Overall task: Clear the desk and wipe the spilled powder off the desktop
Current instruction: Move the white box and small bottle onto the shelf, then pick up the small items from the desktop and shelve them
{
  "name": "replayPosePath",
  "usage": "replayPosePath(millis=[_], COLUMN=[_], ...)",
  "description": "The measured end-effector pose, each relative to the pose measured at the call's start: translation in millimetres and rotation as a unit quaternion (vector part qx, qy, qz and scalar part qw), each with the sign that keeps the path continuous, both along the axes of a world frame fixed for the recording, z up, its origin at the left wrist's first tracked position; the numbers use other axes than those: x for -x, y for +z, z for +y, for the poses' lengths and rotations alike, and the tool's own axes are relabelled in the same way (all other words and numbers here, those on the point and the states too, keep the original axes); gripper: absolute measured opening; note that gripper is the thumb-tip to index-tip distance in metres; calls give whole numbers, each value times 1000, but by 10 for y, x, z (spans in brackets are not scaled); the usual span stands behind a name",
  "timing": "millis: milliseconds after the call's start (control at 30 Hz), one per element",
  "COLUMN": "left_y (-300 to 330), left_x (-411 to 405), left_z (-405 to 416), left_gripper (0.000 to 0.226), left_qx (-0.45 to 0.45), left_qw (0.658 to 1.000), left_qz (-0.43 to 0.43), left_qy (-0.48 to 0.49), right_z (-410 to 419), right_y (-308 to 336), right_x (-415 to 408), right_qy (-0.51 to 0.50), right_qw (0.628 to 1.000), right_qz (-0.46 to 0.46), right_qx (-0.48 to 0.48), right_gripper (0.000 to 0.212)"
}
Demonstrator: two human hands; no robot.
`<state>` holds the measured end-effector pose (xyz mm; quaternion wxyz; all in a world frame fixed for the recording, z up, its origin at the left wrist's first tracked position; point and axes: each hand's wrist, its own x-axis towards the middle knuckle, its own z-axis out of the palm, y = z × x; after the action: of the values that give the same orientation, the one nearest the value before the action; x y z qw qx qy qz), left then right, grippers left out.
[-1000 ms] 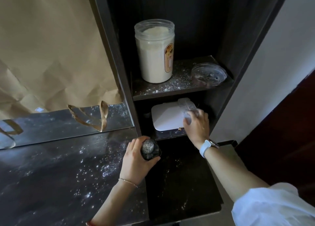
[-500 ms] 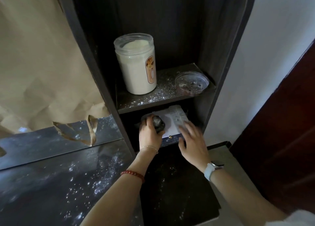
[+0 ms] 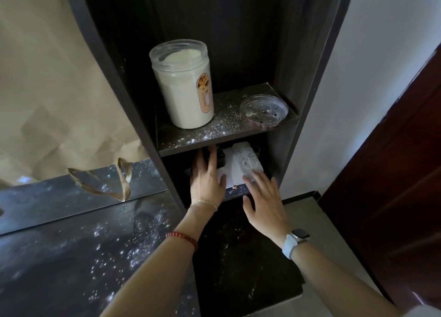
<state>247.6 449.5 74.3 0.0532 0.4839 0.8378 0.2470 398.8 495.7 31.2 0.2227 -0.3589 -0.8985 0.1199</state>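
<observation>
White powder is scattered over the dark desktop. My left hand reaches into the lower shelf compartment, its fingers stretched flat over a small dark jar that stands there. Beside it lies a white box with a clear wipes pack on top. My right hand hovers just in front of the pack, fingers spread, holding nothing. On the upper shelf an open jar of white powder stands upright, with its clear lid lying to the right amid spilled powder.
A mirror strip backed by torn brown paper runs along the desk's far left. The shelf unit's dark side panel divides desk from shelves. A white wall and a dark red door stand to the right.
My left hand carried the dark jar from the desktop into the lower compartment and its fingers have straightened. My right hand let go of the wipes pack and drew back slightly.
</observation>
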Motion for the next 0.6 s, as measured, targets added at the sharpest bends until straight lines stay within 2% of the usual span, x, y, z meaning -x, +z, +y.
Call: replayPosePath(millis=[100,233,400,500,600], left_y=[-165,-451,-685,-770,-751], left_x=[-177,-154,228,411,622], left_z=[-581,-1561,-2743,-3373,-4047], left_gripper=[60,49,43,41,51], left_qx=[-37,13,81,103,109], left_qw=[997,995,983,954,919], left_qz=[62,87,33,-34,-73], left_qy=[-13,39,159,279,373], right_z=[-285,-871,-1709,-2114,-2551], right_y=[-44,-352,-624,-651,-640], right_x=[-56,-113,108,392,834], right_qy=[32,61,128,156,171], right_qw=[996,992,981,974,973], right_qz=[81,97,33,20,25], right_qx=[11,57,140,160,151], right_gripper=[44,38,37,36,36])
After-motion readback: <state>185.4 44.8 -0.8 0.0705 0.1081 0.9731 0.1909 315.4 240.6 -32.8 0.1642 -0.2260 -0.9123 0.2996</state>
